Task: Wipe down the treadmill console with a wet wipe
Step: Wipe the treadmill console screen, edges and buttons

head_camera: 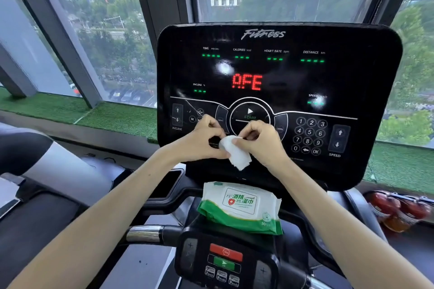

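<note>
From the head view, the person's two bare arms reach forward over the treadmill. The left hand (204, 138) and the right hand (260, 141) meet in front of the lower middle of the black glossy treadmill console (364, 82), just under its round START button. Between them is a white folded wet wipe (236, 153). The left hand's fingers are curled and pinch its left edge, while the right hand pinches its upper corner between thumb and fingertips. The rest of the sheet hangs down below both hands. Whether the wipe touches the console face, I cannot tell.

The display glows with red letters and green dashes. A number keypad sits to the right of the hands and INCLINE arrows to the left.

Below the console lies a green-and-white soft pack of wipes (239, 206) on the ledge. Under that is a small black control panel (225, 258) with a red and a green button. Green artificial turf (122, 117) lines the window sill behind.
</note>
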The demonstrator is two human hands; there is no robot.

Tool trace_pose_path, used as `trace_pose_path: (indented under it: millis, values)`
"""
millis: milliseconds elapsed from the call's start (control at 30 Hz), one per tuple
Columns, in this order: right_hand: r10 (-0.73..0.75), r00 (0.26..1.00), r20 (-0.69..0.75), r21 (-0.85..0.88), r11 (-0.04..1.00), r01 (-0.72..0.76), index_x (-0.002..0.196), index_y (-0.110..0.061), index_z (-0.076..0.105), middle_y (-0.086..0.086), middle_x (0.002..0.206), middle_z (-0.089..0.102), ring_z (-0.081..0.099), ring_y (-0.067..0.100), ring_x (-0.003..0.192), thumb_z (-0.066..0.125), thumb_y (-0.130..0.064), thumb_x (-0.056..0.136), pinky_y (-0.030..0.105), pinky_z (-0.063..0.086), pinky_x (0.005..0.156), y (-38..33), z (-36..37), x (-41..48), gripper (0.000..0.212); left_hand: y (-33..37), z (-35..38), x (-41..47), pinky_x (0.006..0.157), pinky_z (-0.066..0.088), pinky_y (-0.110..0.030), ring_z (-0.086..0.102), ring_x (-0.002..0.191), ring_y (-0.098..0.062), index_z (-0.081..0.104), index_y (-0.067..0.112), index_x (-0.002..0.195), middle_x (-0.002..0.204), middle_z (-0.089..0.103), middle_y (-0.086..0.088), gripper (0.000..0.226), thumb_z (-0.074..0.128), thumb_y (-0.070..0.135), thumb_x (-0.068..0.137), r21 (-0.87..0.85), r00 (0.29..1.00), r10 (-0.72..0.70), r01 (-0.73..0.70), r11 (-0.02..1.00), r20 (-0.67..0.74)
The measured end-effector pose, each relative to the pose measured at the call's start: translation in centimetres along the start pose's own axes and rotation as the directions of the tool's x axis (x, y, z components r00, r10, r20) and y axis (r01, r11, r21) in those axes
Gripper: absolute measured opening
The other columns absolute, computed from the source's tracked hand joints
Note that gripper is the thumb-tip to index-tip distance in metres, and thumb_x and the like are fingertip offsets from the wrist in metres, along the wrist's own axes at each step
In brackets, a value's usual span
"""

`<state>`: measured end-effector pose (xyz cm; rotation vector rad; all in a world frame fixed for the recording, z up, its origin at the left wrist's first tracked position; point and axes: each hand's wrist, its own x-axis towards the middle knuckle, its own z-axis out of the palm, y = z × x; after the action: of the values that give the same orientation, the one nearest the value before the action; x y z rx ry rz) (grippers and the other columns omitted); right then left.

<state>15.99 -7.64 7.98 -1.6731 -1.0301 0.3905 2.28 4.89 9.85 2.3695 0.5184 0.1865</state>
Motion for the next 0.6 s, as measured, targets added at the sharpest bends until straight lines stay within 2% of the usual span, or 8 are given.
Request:
trace_pose_path:
  millis: [100, 167, 233, 300, 367, 433, 500, 600]
  values:
    - [0.034, 0.994, 0.104, 0.143, 0.988, -0.049, 0.07, -0.019, 0.056, -0.001, 0.068, 0.061, 0.057, 0.007, 0.065, 0.07, -0.009, 0.077, 0.023, 0.046, 0.063, -0.3, -0.8, 0.2, 0.019, 0.5, -0.5, -0.3, 0.092, 0.029, -0.008, 0.04, 0.108, 0.0, 0.063, 0.017, 0.083, 0.115, 0.039, 0.005, 0.013, 0.073, 0.025, 0.079, -0.105, 0.999, -0.037, 0.037, 0.994, 0.007]
    - [0.044, 0.981, 0.189, 0.138, 0.988, -0.07, 0.075, -0.015, 0.054, -0.002, 0.058, 0.056, 0.05, 0.004, 0.053, 0.067, -0.008, 0.082, 0.019, 0.041, 0.054, -0.7, -1.2, 0.2, 0.016, 1.0, -0.8, -0.3, 0.088, 0.036, -0.012, 0.05, 0.099, -0.003, 0.064, 0.01, 0.087, 0.109, 0.05, 0.003, 0.014, 0.071, 0.02, 0.082, -0.217, 0.998, -0.052, 0.061, 0.974, 0.045]
    - [0.061, 0.97, 0.237, 0.218, 0.969, -0.115, 0.082, -0.012, 0.057, 0.0, 0.061, 0.06, 0.054, 0.006, 0.056, 0.067, -0.011, 0.084, 0.019, 0.042, 0.054, -1.1, -1.3, 0.1, 0.01, 1.5, -0.7, -0.4, 0.077, 0.046, -0.018, 0.059, 0.085, -0.008, 0.062, 0.01, 0.086, 0.093, 0.062, -0.001, 0.008, 0.069, 0.013, 0.083, -0.326, 0.993, -0.059, 0.088, 0.941, 0.1]
    - [0.145, 0.946, 0.29, 0.514, 0.81, -0.281, 0.097, -0.012, 0.061, 0.004, 0.076, 0.068, 0.063, 0.015, 0.071, 0.065, -0.018, 0.087, 0.026, 0.05, 0.063, -1.3, -1.5, 0.1, 0.012, 1.6, -0.3, -0.3, 0.066, 0.047, -0.019, 0.06, 0.074, -0.009, 0.06, 0.013, 0.082, 0.081, 0.065, -0.003, 0.009, 0.067, 0.008, 0.084, -0.437, 0.991, -0.099, 0.128, 0.891, 0.088]
    - [0.203, 0.912, 0.357, 0.667, 0.628, -0.401, 0.109, -0.007, 0.063, 0.009, 0.089, 0.071, 0.066, 0.019, 0.082, 0.062, -0.025, 0.088, 0.031, 0.053, 0.071, -1.0, -1.5, -0.1, 0.028, 1.3, 0.1, 0.0, 0.074, 0.051, -0.03, 0.062, 0.08, -0.015, 0.061, 0.012, 0.085, 0.087, 0.066, -0.008, 0.006, 0.064, 0.006, 0.085, -0.632, 0.981, -0.19, 0.169, 0.757, 0.035]
    - [0.229, 0.893, 0.388, 0.569, 0.702, -0.428, 0.109, -0.006, 0.067, 0.011, 0.098, 0.07, 0.065, 0.02, 0.089, 0.062, -0.021, 0.088, 0.034, 0.055, 0.076, -0.6, -0.9, -0.5, 0.026, 1.0, 0.4, 0.1, 0.082, 0.051, -0.037, 0.063, 0.087, -0.02, 0.061, 0.01, 0.089, 0.093, 0.067, -0.01, 0.005, 0.062, 0.006, 0.086, -0.758, 0.967, -0.254, 0.171, 0.629, 0.007]
    - [0.221, 0.896, 0.386, 0.5, 0.766, -0.404, 0.109, -0.009, 0.068, 0.01, 0.105, 0.069, 0.064, 0.02, 0.094, 0.065, -0.02, 0.086, 0.038, 0.055, 0.084, -0.3, -0.3, -0.8, 0.026, 0.7, 0.7, 0.0, 0.08, 0.052, -0.037, 0.064, 0.086, -0.02, 0.06, 0.009, 0.094, 0.091, 0.067, -0.008, 0.008, 0.061, 0.005, 0.087, -0.753, 0.956, -0.294, 0.191, 0.63, -0.003]
    - [0.192, 0.89, 0.415, 0.568, 0.709, -0.418, 0.118, -0.011, 0.06, 0.008, 0.104, 0.067, 0.063, 0.02, 0.095, 0.068, -0.029, 0.078, 0.041, 0.052, 0.088, -0.6, -0.1, -0.9, 0.045, 0.4, 0.6, -0.3, 0.069, 0.056, -0.033, 0.065, 0.083, -0.019, 0.06, 0.008, 0.107, 0.092, 0.068, -0.008, 0.019, 0.06, 0.006, 0.088, -0.752, 0.952, -0.307, 0.21, 0.625, 0.01]
